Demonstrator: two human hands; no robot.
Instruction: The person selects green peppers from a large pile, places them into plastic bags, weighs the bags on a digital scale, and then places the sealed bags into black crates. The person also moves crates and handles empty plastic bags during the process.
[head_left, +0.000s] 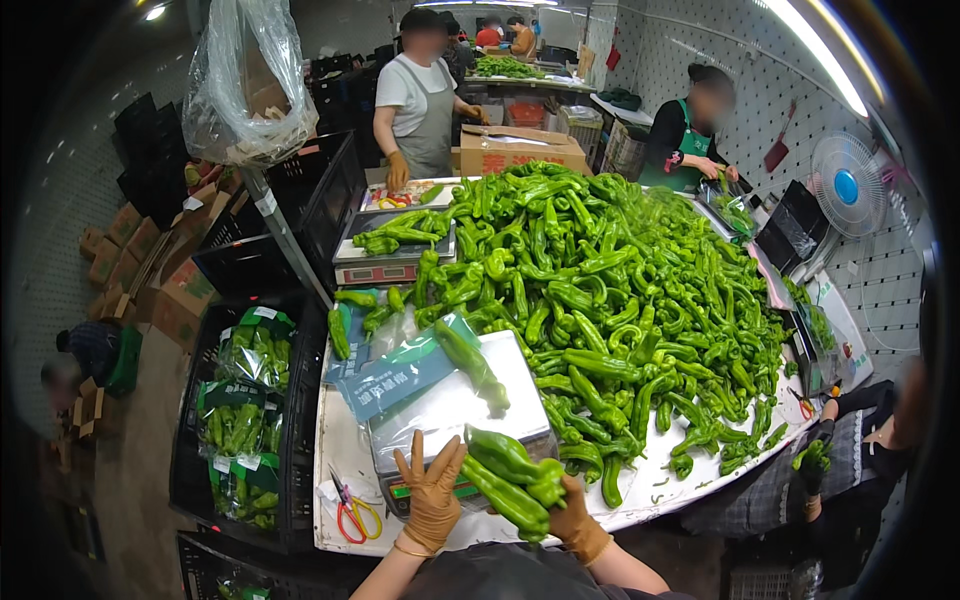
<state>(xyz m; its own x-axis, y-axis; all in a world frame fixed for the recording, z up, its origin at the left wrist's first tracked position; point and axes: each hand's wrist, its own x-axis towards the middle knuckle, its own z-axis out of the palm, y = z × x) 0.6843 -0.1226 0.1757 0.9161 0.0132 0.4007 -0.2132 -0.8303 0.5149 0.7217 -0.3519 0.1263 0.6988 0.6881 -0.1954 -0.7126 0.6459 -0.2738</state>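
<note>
My left hand (431, 491), in a brown glove, has its fingers spread over the near edge of a digital scale (517, 367). Across the scale's metal pan lies a clear plastic bag with a printed teal band (405, 375); one long green pepper (472, 364) rests there, though whether inside the bag or under it I cannot tell. The fingertips appear to touch the bag's near end. My right hand (577, 525), also gloved, grips green peppers (502, 484) by their stem ends, tips pointing towards my left hand. A large heap of green peppers (600, 277) rises beyond the scale.
Red-and-yellow-handled scissors (356, 514) lie left of the scale. A black crate (300, 420) of bagged peppers stands beyond the table's left edge. A second scale (375, 270) bears peppers. A metal post (281, 225) carries plastic bags. Co-workers (416, 97) stand around the table.
</note>
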